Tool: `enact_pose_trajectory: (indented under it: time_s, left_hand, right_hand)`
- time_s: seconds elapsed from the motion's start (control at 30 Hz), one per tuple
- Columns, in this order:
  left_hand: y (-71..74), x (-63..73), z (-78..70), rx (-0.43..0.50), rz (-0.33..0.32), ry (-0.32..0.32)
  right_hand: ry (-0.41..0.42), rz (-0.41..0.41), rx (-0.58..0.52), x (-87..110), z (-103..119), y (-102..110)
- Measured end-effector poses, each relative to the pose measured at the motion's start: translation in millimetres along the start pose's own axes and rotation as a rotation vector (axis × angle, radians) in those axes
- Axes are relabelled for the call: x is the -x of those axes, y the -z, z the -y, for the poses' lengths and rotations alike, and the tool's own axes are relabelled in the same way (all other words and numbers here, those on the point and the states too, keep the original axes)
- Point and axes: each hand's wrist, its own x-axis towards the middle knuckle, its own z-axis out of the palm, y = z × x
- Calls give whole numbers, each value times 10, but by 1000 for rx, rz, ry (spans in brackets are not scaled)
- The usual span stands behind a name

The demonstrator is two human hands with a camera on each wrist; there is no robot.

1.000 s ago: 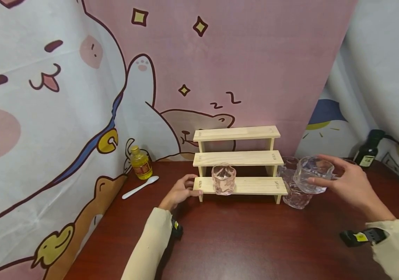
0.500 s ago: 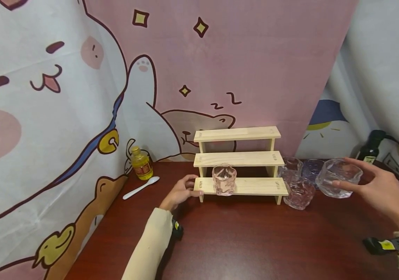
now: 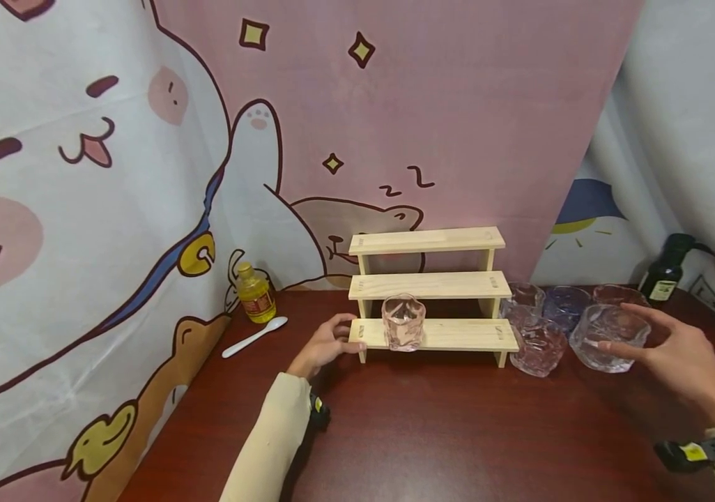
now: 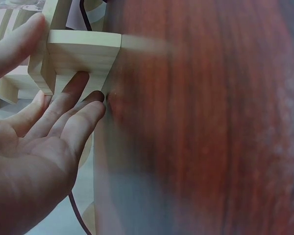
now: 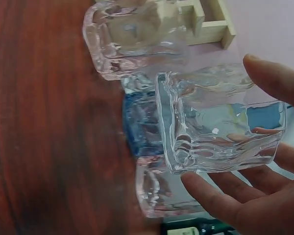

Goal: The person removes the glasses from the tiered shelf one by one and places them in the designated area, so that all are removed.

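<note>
A three-step wooden rack (image 3: 433,286) stands on the dark red table, with a pinkish glass (image 3: 403,322) on its lowest step. My left hand (image 3: 329,341) rests on the left end of that step, thumb on top and straight fingers against the leg (image 4: 83,49). My right hand (image 3: 677,348) cups a clear textured glass (image 3: 610,338) low at the table, right of the rack. In the right wrist view the thumb lies over that glass (image 5: 220,122) and the fingers under it.
Several other glasses stand right of the rack: a clear one (image 3: 536,343), a blue one (image 3: 564,303) and a pinkish one (image 3: 614,294). A yellow bottle (image 3: 256,293) and a white spoon (image 3: 254,336) lie at the left. A dark bottle (image 3: 665,268) stands far right.
My right hand has carried the clear glass to the right and down, from beside the rack's end to the table among the other glasses. The left hand has not moved.
</note>
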Motion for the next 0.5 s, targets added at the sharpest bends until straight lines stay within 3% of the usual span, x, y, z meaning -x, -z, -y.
enact_pose_trajectory:
  time_s: [0.5]
  left_hand:
    - [-3,-1,0,-4,3,-5]
  right_hand:
    - [75,78,-21,-13,-128,-221]
